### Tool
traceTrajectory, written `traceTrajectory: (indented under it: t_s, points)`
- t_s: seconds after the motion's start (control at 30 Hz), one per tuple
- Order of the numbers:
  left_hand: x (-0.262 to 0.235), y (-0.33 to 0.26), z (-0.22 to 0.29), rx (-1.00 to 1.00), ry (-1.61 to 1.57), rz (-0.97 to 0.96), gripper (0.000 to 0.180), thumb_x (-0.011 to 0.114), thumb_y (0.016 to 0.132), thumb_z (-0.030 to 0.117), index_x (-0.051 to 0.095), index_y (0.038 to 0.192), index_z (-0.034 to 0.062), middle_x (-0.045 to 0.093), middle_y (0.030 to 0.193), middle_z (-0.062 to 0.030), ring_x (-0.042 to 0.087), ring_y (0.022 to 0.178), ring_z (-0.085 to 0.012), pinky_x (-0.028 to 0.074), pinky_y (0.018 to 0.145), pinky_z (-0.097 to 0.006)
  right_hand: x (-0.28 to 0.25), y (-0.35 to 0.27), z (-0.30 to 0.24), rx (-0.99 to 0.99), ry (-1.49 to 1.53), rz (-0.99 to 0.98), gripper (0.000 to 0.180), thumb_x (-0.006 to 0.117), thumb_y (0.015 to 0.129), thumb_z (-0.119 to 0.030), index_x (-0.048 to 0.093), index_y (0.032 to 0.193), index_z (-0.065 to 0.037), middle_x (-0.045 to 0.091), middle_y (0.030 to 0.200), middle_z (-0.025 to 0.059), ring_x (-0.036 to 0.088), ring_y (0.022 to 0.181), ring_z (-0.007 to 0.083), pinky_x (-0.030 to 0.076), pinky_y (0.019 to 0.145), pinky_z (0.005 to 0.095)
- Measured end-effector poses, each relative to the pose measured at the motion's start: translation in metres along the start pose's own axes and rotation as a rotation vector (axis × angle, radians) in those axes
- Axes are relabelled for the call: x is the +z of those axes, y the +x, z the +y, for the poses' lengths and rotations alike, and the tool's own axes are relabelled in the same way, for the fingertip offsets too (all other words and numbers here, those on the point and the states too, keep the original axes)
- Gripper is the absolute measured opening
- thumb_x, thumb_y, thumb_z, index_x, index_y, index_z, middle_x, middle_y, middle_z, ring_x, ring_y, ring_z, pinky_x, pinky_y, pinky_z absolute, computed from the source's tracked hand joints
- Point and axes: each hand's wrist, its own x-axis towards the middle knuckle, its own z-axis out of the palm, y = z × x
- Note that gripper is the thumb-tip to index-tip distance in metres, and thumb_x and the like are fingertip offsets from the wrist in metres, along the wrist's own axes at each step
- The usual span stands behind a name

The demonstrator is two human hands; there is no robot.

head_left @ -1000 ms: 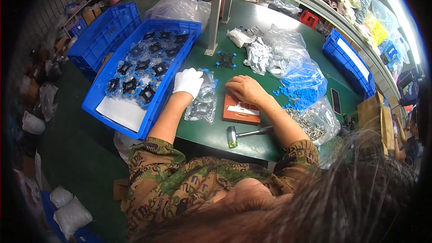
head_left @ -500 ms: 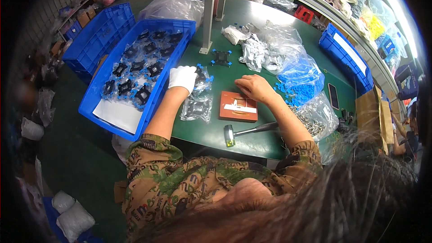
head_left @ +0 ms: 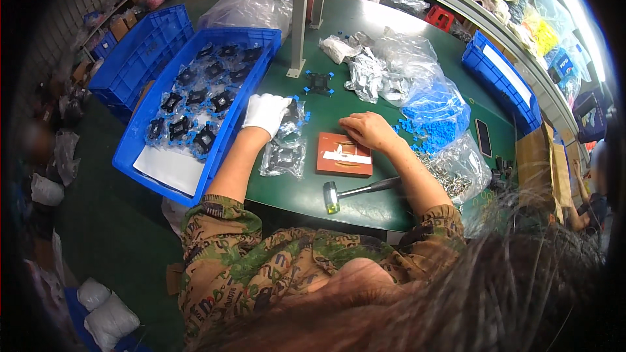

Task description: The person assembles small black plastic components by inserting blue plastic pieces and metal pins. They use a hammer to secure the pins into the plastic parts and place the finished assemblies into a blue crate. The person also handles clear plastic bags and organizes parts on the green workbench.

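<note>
Where the gloved left hand [head_left: 266,114] meets the table's left part, one black frame with blue corner pieces [head_left: 295,112], in clear plastic, lying flat at the fingertips. Left hand: white glove, back upward, fingers together and bent toward the frame, forearm slanting up from the lower edge. Just nearer the person, a second bagged frame [head_left: 283,156], flat. Right hand [head_left: 368,132]: bare, back upward, fingers loosely curled at the far edge of a red-brown box [head_left: 343,154], forearm reaching inward from the right. Whether either hand's fingers grip anything cannot be told, their undersides being hidden. Nearer the person than the box, one hammer [head_left: 362,190], lying flat, head leftward. Beyond the hands, one loose black frame [head_left: 319,83] beside a metal post [head_left: 298,32]. To the right, small blue pieces [head_left: 433,127], shiny metal pieces [head_left: 453,179] in clear plastic, one phone [head_left: 483,138]. To the left, one blue tray [head_left: 156,184] bearing rows of similar frames and a white sheet [head_left: 171,168]. Supporting surface: green table [head_left: 300,199].
</note>
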Motion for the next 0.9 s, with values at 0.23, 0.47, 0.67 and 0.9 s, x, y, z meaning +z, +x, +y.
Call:
traceTrajectory:
  t_s: [0.23, 0.47, 0.67, 0.9]
  points:
    - [0.010, -0.004, -0.005, 0.121, -0.052, 0.084, 0.022, 0.062, 0.095, 0.022, 0.075, 0.112, 0.0217, 0.074, 0.099, -0.0007, 0.069, 0.098, -0.0254, 0.049, 0.084, -0.045, 0.002, -0.002, 0.000, -0.012, 0.010, 0.021, 0.024, 0.065, 0.094, -0.018, 0.072, 0.115, -0.010, 0.073, 0.100, 0.0119, 0.070, 0.094, 0.0356, 0.056, 0.083, 0.0466]
    - [0.030, 0.000, -0.008, 0.103, 0.084, 0.109, 0.032, 0.057, 0.097, 0.020, 0.070, 0.125, 0.0252, 0.075, 0.101, -0.0012, 0.070, 0.100, -0.0247, 0.047, 0.085, -0.048, -0.006, -0.009, 0.001, 0.011, -0.008, 0.030, 0.023, 0.064, 0.094, -0.019, 0.073, 0.114, -0.010, 0.073, 0.099, 0.0120, 0.070, 0.094, 0.0355, 0.056, 0.083, 0.0464]
    - [-0.004, 0.019, -0.014, -0.132, -0.313, -0.236, 0.053, 0.060, 0.095, 0.026, 0.057, 0.148, 0.0222, 0.070, 0.131, -0.0158, 0.066, 0.119, -0.0365, 0.051, 0.103, -0.048, -0.043, -0.029, 0.028, 0.124, -0.080, 0.067, 0.023, 0.065, 0.094, -0.016, 0.070, 0.115, -0.007, 0.071, 0.098, 0.0148, 0.069, 0.093, 0.0370, 0.055, 0.082, 0.0475]
    - [0.065, 0.035, -0.039, -0.283, -0.878, -0.233, 0.065, 0.073, 0.089, 0.029, 0.055, 0.150, 0.0163, 0.070, 0.132, -0.0207, 0.069, 0.118, -0.0320, 0.052, 0.102, -0.038, -0.067, -0.070, 0.138, 0.530, -0.250, 0.379, 0.022, 0.067, 0.095, -0.016, 0.075, 0.112, -0.006, 0.073, 0.113, 0.0163, 0.067, 0.110, 0.0373, 0.053, 0.097, 0.0459]
